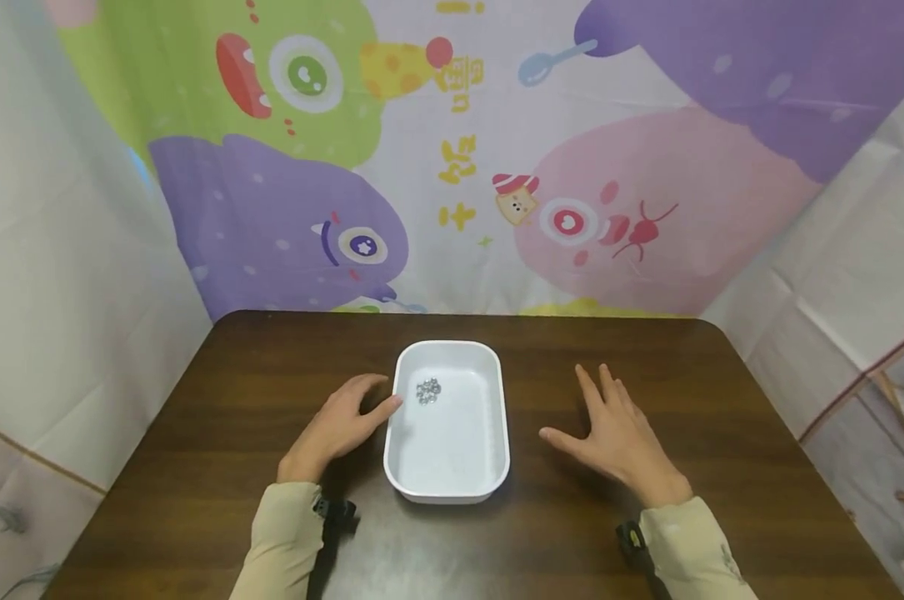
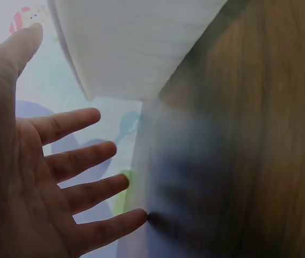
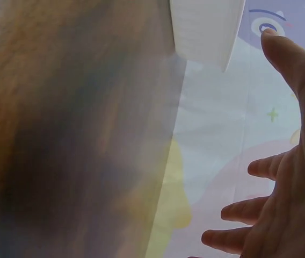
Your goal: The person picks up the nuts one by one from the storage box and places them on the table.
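Observation:
A white rectangular tray (image 1: 452, 467) with rounded corners stands on the brown table, and a small cluster of shiny, silvery metal pieces (image 1: 428, 391) lies in its far left part. Beside the tray's left wall is my left hand (image 1: 341, 423), its thumb tip right at the rim. In the left wrist view, the fingers of that hand are spread and hold nothing, with the tray's outer wall (image 2: 125, 48) beyond them. My right hand (image 1: 618, 433) hovers to the right of the tray, apart from it, fingers extended and thumb toward the tray.
The dark wood-grain table (image 1: 571, 550) reaches back to a cloth backdrop (image 1: 452, 267) printed with cartoon monsters. Pale curtains (image 1: 69, 250) hang on both sides. Each sleeve cuff carries a small black wrist camera (image 1: 337, 512).

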Demonstrator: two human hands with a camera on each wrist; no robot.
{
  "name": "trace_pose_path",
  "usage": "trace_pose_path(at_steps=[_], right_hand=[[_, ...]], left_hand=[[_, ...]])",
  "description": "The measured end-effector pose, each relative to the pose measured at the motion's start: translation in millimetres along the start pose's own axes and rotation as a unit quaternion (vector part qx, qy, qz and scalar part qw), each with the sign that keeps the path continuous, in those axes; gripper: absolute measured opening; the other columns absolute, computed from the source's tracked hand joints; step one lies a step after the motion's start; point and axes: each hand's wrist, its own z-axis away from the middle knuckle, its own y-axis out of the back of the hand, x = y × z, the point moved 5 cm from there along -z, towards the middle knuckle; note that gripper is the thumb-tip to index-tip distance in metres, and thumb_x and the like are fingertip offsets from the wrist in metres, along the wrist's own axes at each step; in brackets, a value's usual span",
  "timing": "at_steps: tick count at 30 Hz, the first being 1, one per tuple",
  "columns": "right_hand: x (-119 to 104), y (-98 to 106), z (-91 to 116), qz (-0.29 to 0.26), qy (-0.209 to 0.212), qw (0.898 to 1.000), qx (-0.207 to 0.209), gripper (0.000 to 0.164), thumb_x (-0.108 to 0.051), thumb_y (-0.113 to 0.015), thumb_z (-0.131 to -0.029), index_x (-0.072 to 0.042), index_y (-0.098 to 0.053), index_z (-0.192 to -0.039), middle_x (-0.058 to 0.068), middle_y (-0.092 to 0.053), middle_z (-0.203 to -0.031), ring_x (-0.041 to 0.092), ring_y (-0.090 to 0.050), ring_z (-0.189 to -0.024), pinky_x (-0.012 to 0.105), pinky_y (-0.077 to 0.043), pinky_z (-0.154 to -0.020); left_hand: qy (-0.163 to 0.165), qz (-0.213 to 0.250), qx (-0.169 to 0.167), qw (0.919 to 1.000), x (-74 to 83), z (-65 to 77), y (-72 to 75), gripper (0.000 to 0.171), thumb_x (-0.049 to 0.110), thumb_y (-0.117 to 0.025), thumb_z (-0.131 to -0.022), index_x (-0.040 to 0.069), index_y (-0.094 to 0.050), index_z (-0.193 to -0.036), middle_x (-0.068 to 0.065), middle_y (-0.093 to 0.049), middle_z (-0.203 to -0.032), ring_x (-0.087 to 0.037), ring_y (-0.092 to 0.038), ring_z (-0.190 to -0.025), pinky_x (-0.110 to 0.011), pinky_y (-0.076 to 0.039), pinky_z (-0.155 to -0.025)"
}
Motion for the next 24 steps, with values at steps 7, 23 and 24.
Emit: trace_pose_path(at_steps=[7, 23, 24], right_hand=[[-7, 11, -12, 0.015, 0.025, 1.0, 0.007, 0.117, -0.087, -0.057, -0.08, -0.013, -0.021, -0.164, 0.03, -0.023, -0.165, 0.058, -0.023, -0.149, 0.074, -0.026, -0.113], [-27, 29, -23, 0.024, 0.053, 0.998, 0.001, 0.117, -0.088, -0.056, -0.079, -0.017, -0.021, -0.165, 0.025, -0.027, -0.166, 0.054, -0.022, -0.151, 0.074, -0.02, -0.116], [-28, 29, -24, 0.024, 0.055, 0.998, 0.0, 0.117, -0.088, -0.056, -0.079, -0.017, -0.02, -0.165, 0.025, -0.027, -0.166, 0.054, -0.022, -0.151, 0.073, -0.021, -0.116]], left_hand=[[0.015, -0.012, -0.015, 0.9997, 3.3, -6.6, -6.5, 0.065, 0.063, -0.057, -0.097, 0.009, -0.064, -0.132, -0.012, -0.067, -0.131, -0.032, -0.061, -0.125, -0.051, -0.045, -0.106], [-0.017, 0.021, -0.057, 0.998, 6.4, -9.4, -6.5, 0.039, 0.042, -0.065, -0.1, 0.016, -0.062, -0.072, 0.005, -0.052, -0.067, -0.012, -0.049, -0.066, -0.028, -0.04, -0.065], [-0.02, 0.026, -0.059, 0.9977, 7.5, -9.2, -6.5, 0.039, 0.04, -0.065, -0.1, 0.015, -0.061, -0.071, 0.004, -0.052, -0.066, -0.012, -0.05, -0.065, -0.029, -0.041, -0.065]])
